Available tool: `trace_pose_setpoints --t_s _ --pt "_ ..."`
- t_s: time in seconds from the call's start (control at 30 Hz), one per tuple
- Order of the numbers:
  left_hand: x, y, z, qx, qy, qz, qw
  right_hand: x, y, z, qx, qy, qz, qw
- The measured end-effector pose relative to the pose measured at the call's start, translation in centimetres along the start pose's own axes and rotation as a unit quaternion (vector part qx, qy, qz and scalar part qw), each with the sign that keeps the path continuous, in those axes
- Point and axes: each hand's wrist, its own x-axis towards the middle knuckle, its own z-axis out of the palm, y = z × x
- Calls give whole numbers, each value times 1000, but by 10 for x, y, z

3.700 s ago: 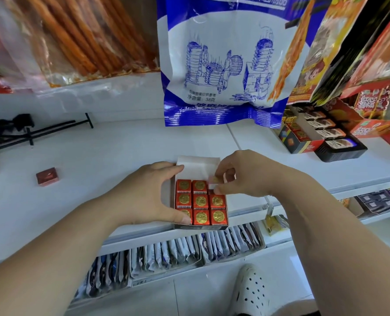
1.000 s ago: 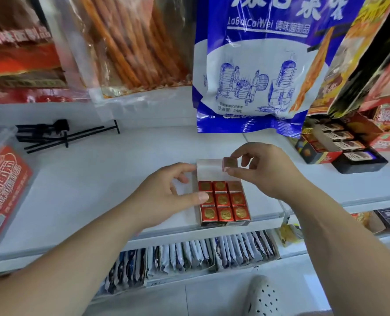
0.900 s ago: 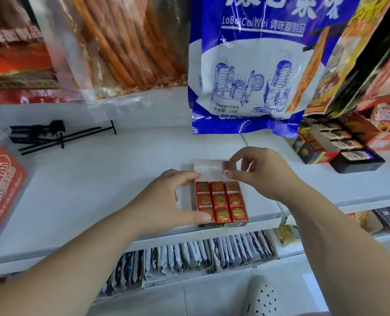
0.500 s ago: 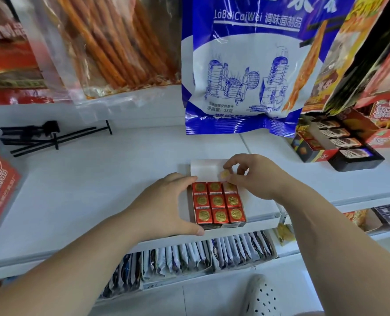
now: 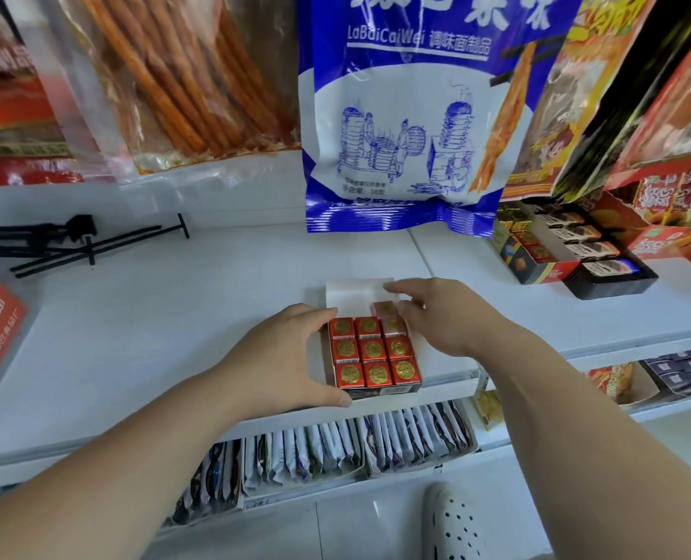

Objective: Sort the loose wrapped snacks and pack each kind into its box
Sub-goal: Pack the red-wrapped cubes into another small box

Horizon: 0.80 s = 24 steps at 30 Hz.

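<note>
We look down on a white shelf in a shop. A small open box sits at its front edge, near the centre of our view. The box holds red foil-wrapped snacks with gold seals, packed three by three in its near part. The white floor of the box shows bare at 12 o'clock.

The left hand comes in from 7 o'clock and grips the box by its left side. The thumb lies along the near left corner, and the curled fingers wrap the far left wall, at about 10 o'clock of the box.

The right hand comes in from 4 o'clock and reaches over the far right corner. A tenth snack, paler in the glare, sits there just beyond the right-hand column, touching the row in front. The thumb tip touches its right edge, and the forefinger stretches past it at 12 o'clock. The hand is half open; we cannot tell whether it pinches the snack or merely touches it.

At 12 o'clock a blue and white bag hangs above the shelf. At 2 o'clock stand other display boxes. At 9 o'clock lies a black folded stand.
</note>
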Motion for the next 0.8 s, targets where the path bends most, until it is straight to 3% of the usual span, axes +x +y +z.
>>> trace_pose_setpoints --t_s 0.1,0.57,0.8 --pt "-3 2 5 -2 14 -5 1000 -6 3 0 21 39 -10 999" --pt "36 61 42 -25 85 -12 996 -34 53 -32 47 3 0 999" --pt "92 91 65 -24 110 21 993 -28 115 -43 76 83 104 988"
